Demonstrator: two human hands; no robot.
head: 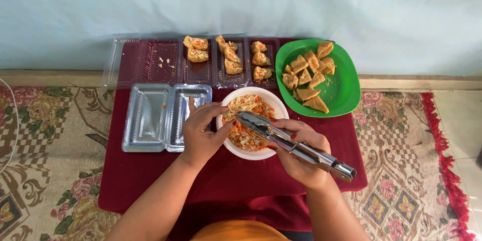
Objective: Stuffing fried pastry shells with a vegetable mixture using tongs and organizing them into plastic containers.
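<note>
My right hand (301,155) grips a pair of metal tongs (293,143), whose closed tips lie over a white bowl (256,153) of shredded orange and pale vegetables. My left hand (201,130) rests at the bowl's left rim, thumb and fingers pinched near the filling and the tong tips; whether it holds anything is hidden. Behind the bowl, a green plate (346,85) carries several fried tofu triangles (307,78).
Clear plastic trays (150,63) at the back hold several stuffed tofu pieces (231,55). An open plastic container (150,118) lies to the bowl's left. All sit on a low table with a dark red cloth (140,181), over a patterned carpet, against a pale wall.
</note>
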